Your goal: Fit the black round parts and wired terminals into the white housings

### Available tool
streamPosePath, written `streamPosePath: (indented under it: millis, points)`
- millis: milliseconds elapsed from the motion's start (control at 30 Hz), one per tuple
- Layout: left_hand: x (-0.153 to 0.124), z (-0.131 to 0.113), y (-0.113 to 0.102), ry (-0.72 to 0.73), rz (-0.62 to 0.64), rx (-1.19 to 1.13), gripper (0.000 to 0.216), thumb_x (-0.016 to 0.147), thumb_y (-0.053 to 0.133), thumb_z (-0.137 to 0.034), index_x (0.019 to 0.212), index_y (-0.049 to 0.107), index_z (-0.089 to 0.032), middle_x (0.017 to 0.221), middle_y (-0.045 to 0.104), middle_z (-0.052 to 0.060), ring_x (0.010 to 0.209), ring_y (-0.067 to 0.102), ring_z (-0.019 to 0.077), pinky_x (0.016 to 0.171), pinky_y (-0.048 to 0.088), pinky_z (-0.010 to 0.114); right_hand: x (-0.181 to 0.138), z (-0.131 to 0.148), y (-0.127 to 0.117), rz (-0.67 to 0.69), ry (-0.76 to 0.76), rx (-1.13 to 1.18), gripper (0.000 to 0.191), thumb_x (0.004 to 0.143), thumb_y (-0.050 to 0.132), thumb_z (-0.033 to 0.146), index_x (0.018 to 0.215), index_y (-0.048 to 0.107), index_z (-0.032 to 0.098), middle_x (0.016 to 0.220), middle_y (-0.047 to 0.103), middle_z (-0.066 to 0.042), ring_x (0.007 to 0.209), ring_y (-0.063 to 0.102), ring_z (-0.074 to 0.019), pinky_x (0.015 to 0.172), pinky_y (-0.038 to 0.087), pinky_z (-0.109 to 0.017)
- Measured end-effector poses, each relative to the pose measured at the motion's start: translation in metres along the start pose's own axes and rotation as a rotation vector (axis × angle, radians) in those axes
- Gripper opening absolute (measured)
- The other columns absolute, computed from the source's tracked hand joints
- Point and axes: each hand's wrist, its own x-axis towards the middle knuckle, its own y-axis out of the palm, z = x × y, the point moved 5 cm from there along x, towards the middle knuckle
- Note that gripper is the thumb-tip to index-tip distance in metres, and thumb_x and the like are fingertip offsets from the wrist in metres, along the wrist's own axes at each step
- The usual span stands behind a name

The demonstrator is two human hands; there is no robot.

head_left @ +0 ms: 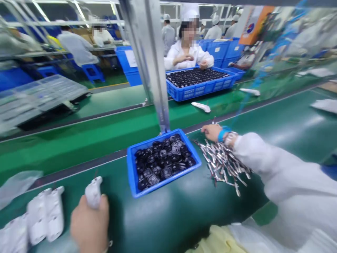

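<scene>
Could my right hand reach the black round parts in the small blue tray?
Likely yes: your right hand is beside the small blue tray, whose open top leaves the black round parts uncovered.

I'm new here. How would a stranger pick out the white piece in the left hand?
On the near green worktop, find the blue tray of round black parts. Left of it, the left hand grips a white piece. Unlike the similar white pieces lying side by side farther left, this one is held.
</scene>
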Motion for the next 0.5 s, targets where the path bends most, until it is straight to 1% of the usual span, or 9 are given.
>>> streamPosePath:
  millis: [67,100,167,200,233,267,300,400,500]
  points:
    - [-0.021,-0.010,-0.015,-0.062,0.006,0.002,0.033,0.073,0.049,-0.046,0.090,0.054,-0.018,0.063,0.044,0.002,0.064,0.045,0.0234,0.057,0.029,0.031,-0.013,0.010,-0.029,-0.186,-0.032,0.079,0.018,0.075,0.054,0.010,0.087,0.067,0.013,0.083,0.066,-0.009,0.071,0.061,-0.0157,0.065,0.047,-0.026]
    - [-0.033,-0.015,-0.021,-0.134,0.022,-0.113,0.036,0.073,0.050,-0.046,0.097,0.055,-0.019,0.067,0.049,0.002,0.062,0.046,0.0210,0.057,0.031,0.030,-0.022,0.018,-0.044,-0.270,-0.053,0.121,0.016,0.076,0.055,0.013,0.086,0.067,0.014,0.084,0.066,-0.009,0.071,0.061,-0.0165,0.066,0.047,-0.027]
    - [-0.060,-0.028,-0.028,-0.285,0.096,-0.491,0.045,0.072,0.054,-0.049,0.108,0.055,-0.022,0.070,0.055,0.001,0.057,0.046,0.0168,0.052,0.032,0.027,-0.049,0.044,-0.078,-0.462,-0.145,0.248,0.008,0.076,0.059,0.020,0.080,0.066,0.019,0.083,0.065,-0.006,0.066,0.059,-0.0149,0.060,0.047,-0.026]
    - [-0.073,-0.039,-0.028,-0.328,0.188,-0.729,0.046,0.071,0.056,-0.050,0.108,0.055,-0.022,0.068,0.055,0.001,0.055,0.045,0.0158,0.048,0.031,0.025,-0.065,0.063,-0.092,-0.528,-0.209,0.302,0.005,0.077,0.060,0.023,0.079,0.064,0.022,0.083,0.064,-0.004,0.068,0.059,-0.0142,0.060,0.048,-0.025]
    - [-0.085,-0.052,-0.027,-0.352,0.292,-0.947,0.044,0.071,0.057,-0.049,0.104,0.056,-0.020,0.066,0.056,0.001,0.055,0.046,0.0151,0.047,0.032,0.024,-0.083,0.085,-0.105,-0.593,-0.337,0.406,0.005,0.077,0.059,0.020,0.078,0.063,0.023,0.082,0.063,-0.004,0.072,0.059,-0.0152,0.063,0.048,-0.026]
    - [-0.096,-0.067,-0.027,-0.355,0.414,-1.144,0.041,0.071,0.057,-0.047,0.100,0.058,-0.018,0.066,0.057,0.002,0.054,0.046,0.0140,0.047,0.033,0.023,-0.101,0.107,-0.116,-0.642,-0.451,0.487,0.010,0.077,0.059,0.014,0.078,0.062,0.024,0.079,0.062,-0.003,0.073,0.059,-0.0150,0.068,0.049,-0.028]
    - [-0.106,-0.080,-0.027,-0.352,0.537,-1.313,0.037,0.072,0.057,-0.044,0.096,0.059,-0.017,0.067,0.058,0.004,0.054,0.046,0.0129,0.047,0.034,0.022,-0.119,0.128,-0.125,-0.720,-0.570,0.559,0.015,0.075,0.059,0.009,0.079,0.062,0.023,0.078,0.062,-0.002,0.073,0.059,-0.0136,0.067,0.049,-0.026]
    - [-0.127,-0.111,-0.029,-0.357,0.836,-1.632,0.032,0.074,0.055,-0.037,0.096,0.061,-0.015,0.076,0.060,0.007,0.050,0.044,0.0092,0.047,0.036,0.021,-0.147,0.177,-0.129,-0.674,-0.765,0.679,0.018,0.076,0.055,0.002,0.082,0.061,0.018,0.081,0.061,-0.003,0.078,0.063,-0.0117,0.068,0.052,-0.021]
    - [-0.136,-0.124,-0.031,-0.354,0.970,-1.752,0.034,0.075,0.052,-0.035,0.102,0.062,-0.016,0.076,0.059,0.007,0.046,0.043,0.0079,0.042,0.034,0.020,-0.156,0.199,-0.122,-0.673,-0.870,0.634,0.013,0.079,0.053,0.005,0.081,0.062,0.014,0.081,0.064,-0.005,0.075,0.064,-0.0115,0.067,0.052,-0.020]
